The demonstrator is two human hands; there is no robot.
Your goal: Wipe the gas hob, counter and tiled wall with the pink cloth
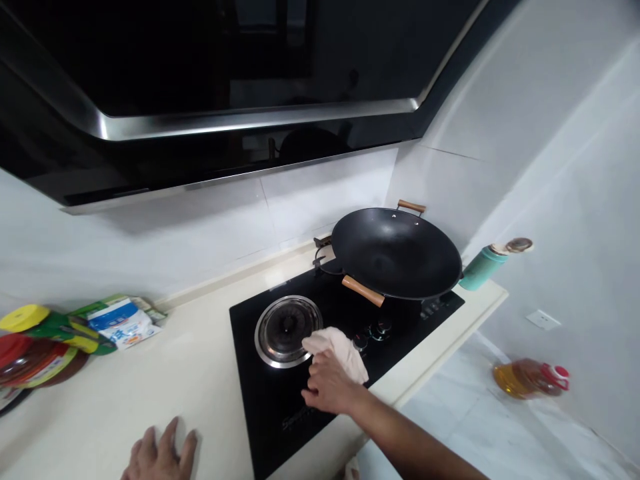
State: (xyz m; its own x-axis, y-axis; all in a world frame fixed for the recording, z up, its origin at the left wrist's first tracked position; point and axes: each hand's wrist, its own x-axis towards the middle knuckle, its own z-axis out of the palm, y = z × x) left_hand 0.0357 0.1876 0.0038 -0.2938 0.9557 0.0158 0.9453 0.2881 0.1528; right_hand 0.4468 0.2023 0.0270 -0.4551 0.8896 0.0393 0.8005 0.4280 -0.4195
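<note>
My right hand [327, 385] is closed on a pale pink cloth [343, 352], which lies on the black glass cooktop [270, 400]. The cloth sits just right of the left burner [289, 330] and its shiny metal ring, close to the control knobs [373, 333]. My left hand [163, 457] rests on the cream countertop [200, 373] with its fingers spread and nothing in it; only its front part shows at the bottom edge. Behind the cloth, a large black wok [395, 253] with wooden handles stands over the right burner.
A dark range hood [250, 147] hangs low above. Jars and a green bottle with a yellow cap [60, 330] stand at the left, near a white-and-blue packet [125, 323]. A teal container [483, 268] is at the counter's right end; an oil bottle [530, 379] stands on the floor.
</note>
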